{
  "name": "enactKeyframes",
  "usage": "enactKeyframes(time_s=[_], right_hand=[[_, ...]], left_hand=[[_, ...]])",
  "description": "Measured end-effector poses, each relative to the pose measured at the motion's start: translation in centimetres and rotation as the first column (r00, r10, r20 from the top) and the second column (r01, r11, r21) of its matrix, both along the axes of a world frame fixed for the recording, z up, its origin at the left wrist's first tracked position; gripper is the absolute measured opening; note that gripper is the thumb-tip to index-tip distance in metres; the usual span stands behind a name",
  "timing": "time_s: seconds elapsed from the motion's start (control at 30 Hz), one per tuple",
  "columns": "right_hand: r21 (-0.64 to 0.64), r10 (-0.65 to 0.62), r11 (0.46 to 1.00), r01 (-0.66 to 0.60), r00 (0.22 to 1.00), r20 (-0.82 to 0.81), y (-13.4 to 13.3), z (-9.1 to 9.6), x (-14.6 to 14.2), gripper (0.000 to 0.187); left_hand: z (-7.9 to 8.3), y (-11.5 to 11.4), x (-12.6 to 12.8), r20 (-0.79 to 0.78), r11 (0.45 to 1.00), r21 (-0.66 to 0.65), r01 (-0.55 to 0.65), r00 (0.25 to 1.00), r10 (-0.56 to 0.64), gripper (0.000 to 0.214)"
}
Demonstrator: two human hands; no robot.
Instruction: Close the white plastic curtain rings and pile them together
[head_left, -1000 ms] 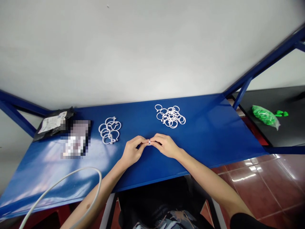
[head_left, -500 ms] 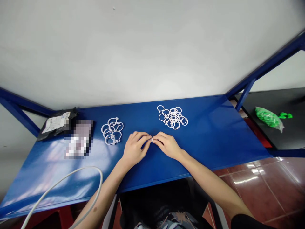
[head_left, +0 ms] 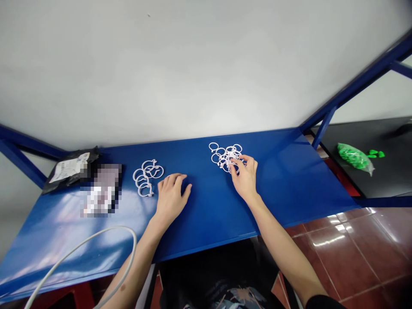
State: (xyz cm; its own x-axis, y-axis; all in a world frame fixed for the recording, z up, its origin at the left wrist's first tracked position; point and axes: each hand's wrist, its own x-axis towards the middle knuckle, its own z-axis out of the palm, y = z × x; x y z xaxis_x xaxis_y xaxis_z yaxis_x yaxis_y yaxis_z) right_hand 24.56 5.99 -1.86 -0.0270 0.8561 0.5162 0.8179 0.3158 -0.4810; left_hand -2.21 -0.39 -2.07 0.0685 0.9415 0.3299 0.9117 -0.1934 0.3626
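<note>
My right hand (head_left: 245,178) reaches into a heap of white plastic rings (head_left: 220,152) at the back of the blue table. Its thumb and index finger close around part of a ring; the hand hides some of the heap. My left hand (head_left: 172,197) rests palm down by a smaller cluster of white rings (head_left: 140,177), its fingers spread and thumb apart. I see nothing held in it, though its underside is hidden. The rings are thin hoops with small knob-like closures, and many overlap.
A black parcel (head_left: 92,159) with a white label lies at the left, beside a blurred-out item (head_left: 107,180). A white cable (head_left: 96,234) loops over the front left. On a black table (head_left: 386,180) at the right sits a bag of green pieces (head_left: 354,159). Blue frame bars (head_left: 325,124) flank the table.
My hands were together at mid-table, pinching something small and pale. They have parted: the left moved left toward the smaller cluster and opened, while the right moved to the heap.
</note>
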Motion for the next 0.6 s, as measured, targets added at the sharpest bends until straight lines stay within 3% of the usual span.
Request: enactKeyframes(time_s=[0.13, 0.3, 0.43, 0.6], right_hand=[[0.054, 0.033, 0.998, -0.031, 0.999, -0.018, -0.7, 0.4, -1.0, 0.019], [0.086, 0.216, 0.973, -0.214, 0.976, -0.018, -1.9, 0.6, -2.6, 0.015], [-0.021, 0.412, 0.910, -0.413, 0.910, -0.055, -2.7, 0.4, -3.6, 0.016], [-0.210, 0.537, 0.818, -0.536, 0.842, -0.058, -3.5, 0.3, -4.3, 0.021]], left_hand=[[0.5, -0.2, 0.7, 0.131, 0.979, 0.025, 0.201, 0.971, -0.203, 0.027], [0.4, 0.2, -0.9, -0.001, 0.981, 0.017, 0.194, 0.981, -0.194, 0.045], [0.0, 0.6, -2.0, -0.089, 0.987, -0.009, 0.162, 0.983, -0.162, 0.041], [-0.1, 0.5, -1.1, -0.009, 0.970, -0.057, 0.237, 0.971, -0.237, 0.021]])
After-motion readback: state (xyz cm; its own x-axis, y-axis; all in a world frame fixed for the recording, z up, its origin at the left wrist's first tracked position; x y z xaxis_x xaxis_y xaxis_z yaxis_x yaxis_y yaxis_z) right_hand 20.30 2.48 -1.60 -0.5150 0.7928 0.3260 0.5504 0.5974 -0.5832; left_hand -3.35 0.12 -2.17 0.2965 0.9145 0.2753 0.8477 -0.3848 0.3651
